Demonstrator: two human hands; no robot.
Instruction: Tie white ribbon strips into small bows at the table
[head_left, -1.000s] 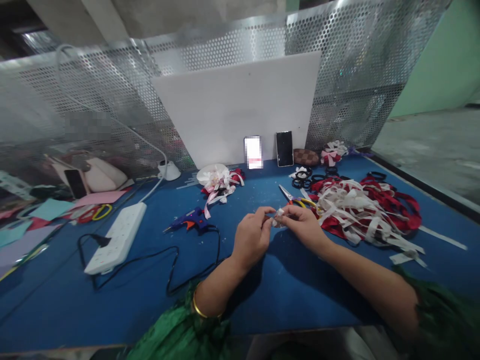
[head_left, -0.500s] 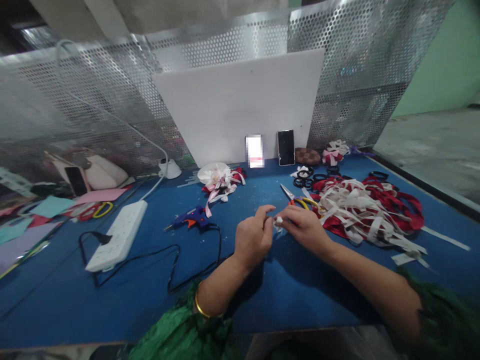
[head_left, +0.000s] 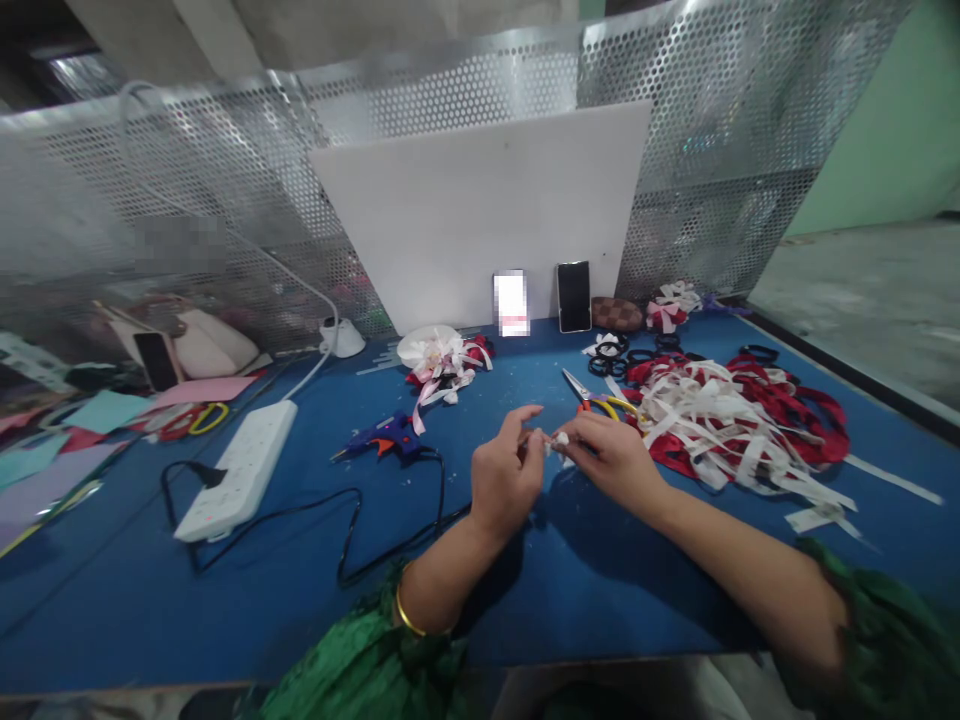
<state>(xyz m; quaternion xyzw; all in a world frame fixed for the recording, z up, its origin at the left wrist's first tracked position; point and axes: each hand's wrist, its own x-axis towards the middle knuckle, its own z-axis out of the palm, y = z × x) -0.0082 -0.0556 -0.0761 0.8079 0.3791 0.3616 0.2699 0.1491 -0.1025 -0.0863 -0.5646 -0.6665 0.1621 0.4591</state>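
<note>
On the near side of the hot-glue gun (head_left: pixel 386 437), a crinkled green sleeve (head_left: pixel 360 660) and a smooth gold bangle (head_left: pixel 406 612) surround the left arm. The gun's thin black cord (head_left: pixel 442 490) runs close to the left wrist — a snag there could drag the gun across the flat blue tabletop (head_left: pixel 300 620).

Right of the gun, the right hand (head_left: pixel 611 460) pinches a small white piece (head_left: pixel 559 439), soft-looking but too small to identify. The left hand (head_left: pixel 508 475) curls at its left side, thumb and fingers close together; whether it also grips cannot be told. So slight a piece could slip or twist if either fingertip eased.

The gun itself is pistol-shaped, with an orange trigger; if hot, its nozzle could burn. Farther right, metal scissors (head_left: pixel 596 397) with yellow-and-orange handles touch a heap of ribbons (head_left: pixel 709 400) — flat white strips looped through red bands, liable to tangle if one is pulled. Beyond the gun lies a bunch of pink-and-white ribbon (head_left: pixel 442 362); farthest stand a smooth white panel (head_left: pixel 487 220) and perforated metal sheeting (head_left: pixel 465 100).
</note>
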